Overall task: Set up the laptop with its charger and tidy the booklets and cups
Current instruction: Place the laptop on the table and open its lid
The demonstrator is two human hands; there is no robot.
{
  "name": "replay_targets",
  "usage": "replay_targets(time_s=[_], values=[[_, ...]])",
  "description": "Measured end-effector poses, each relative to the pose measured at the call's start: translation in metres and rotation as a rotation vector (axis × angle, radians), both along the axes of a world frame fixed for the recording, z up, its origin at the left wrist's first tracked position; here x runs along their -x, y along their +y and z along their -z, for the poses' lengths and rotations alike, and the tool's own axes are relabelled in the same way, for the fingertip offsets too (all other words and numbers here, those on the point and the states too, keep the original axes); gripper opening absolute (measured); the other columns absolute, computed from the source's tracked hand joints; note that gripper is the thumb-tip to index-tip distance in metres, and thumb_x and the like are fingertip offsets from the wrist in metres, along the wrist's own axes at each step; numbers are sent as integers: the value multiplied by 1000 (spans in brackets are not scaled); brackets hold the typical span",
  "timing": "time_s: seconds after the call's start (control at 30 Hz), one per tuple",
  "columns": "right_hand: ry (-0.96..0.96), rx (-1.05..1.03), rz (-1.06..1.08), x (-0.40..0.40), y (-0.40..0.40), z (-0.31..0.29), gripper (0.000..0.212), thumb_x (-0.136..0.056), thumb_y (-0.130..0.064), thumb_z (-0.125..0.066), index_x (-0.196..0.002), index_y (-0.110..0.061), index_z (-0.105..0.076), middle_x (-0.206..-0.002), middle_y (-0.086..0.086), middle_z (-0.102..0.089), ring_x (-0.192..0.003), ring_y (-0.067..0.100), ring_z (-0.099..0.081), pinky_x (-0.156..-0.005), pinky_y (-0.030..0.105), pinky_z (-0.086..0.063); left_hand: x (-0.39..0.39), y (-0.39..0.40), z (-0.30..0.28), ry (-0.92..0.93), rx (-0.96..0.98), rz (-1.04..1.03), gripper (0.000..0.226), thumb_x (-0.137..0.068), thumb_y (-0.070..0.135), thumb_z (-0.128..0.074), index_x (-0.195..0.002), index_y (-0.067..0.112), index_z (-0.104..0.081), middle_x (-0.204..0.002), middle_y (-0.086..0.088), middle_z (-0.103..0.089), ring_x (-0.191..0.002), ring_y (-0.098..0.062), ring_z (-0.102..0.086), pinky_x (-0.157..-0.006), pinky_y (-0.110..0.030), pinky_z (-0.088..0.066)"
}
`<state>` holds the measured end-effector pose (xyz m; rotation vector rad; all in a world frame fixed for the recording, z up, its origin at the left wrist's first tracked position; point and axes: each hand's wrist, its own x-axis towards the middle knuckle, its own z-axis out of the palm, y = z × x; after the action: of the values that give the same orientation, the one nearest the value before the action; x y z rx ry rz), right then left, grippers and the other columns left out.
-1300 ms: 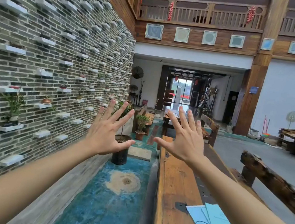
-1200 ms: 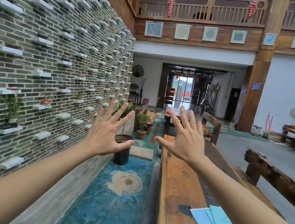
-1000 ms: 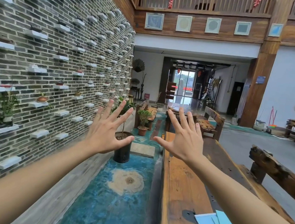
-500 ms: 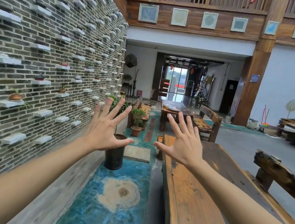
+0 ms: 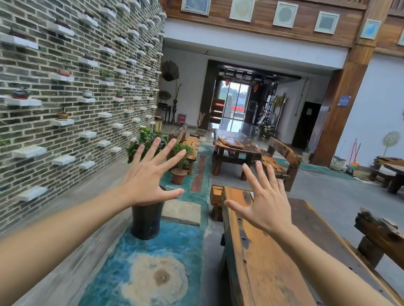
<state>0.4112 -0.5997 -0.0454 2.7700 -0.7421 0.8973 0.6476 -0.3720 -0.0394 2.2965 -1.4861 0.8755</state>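
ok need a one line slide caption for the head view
Left hand and right hand held out open and empty above a long wooden table.

Orange-brown wood table, blue-teal floor w/ tan, maybe sandy, patch.

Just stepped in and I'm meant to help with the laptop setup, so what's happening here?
Nothing is being handled yet. The person holds the left hand and the right hand out in front, fingers spread, each grip open and empty. The right hand hovers above the long wooden table, the left above a dark pot on the floor. No laptop, charger, booklets or cups are in view.
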Motion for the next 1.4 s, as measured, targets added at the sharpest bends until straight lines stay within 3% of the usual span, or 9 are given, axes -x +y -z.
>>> replay_targets(time_s=[0.1, 0.27, 0.43, 0.57, 1.13, 1.4], values=[[-14, -14, 1, -45, -41, 5, 108, -73, -98, -34, -161, -44, 0, -172, -2, 4, -158, 26, 6, -125, 54, -9, -41, -46, 13, -2, -4, 20, 95, -78, 90, -33, -154, 54, 11, -168, 11, 15, -154, -26, 20, -122, -56, 10], [-30, 26, 5, -121, -122, 15, 107, -75, -97, -36, -161, -45, 0, -171, -4, 8, -158, 26, 7, -126, 55, -11, -115, -138, 22, -21, 17, 58, 93, -79, 89, -33, -155, 54, 7, -168, 14, 14, -153, -25, 22, -119, -52, 14], [-29, 26, -2, -191, -205, 15, 106, -75, -96, -35, -161, -44, -1, -171, -4, 8, -158, 26, 7, -125, 53, -10, -190, -231, 27, -34, -23, 42, 94, -78, 89, -32, -155, 52, 9, -169, 11, 11, -155, -28, 16, -123, -59, 5], [-25, -5, -12, -240, -265, 13, 105, -76, -96, -35, -161, -44, -1, -171, -3, 9, -158, 25, 7, -126, 52, -10, -241, -291, 26, 35, -3, 21, 94, -79, 88, -35, -154, 53, 10, -168, 12, 16, -154, -26, 20, -121, -55, 12], [62, -72, 95, -461, -503, 81, 105, -76, -97, -33, -160, -45, 0, -170, -4, 14, -158, 26, 10, -125, 52, -7, -487, -539, 76, 93, -96, 109, 95, -80, 86, -36, -155, 52, 11, -168, 12, 18, -154, -26, 20, -123, -56, 6], [138, -94, 167, -548, -613, 97, 104, -76, -97, -26, -162, -42, -5, -171, -1, 3, -158, 29, 0, -124, 55, -18, -614, -645, 100, 205, -137, 128, 93, -81, 85, -38, -155, 52, 8, -167, 13, 19, -153, -24, 18, -122, -57, 5]])
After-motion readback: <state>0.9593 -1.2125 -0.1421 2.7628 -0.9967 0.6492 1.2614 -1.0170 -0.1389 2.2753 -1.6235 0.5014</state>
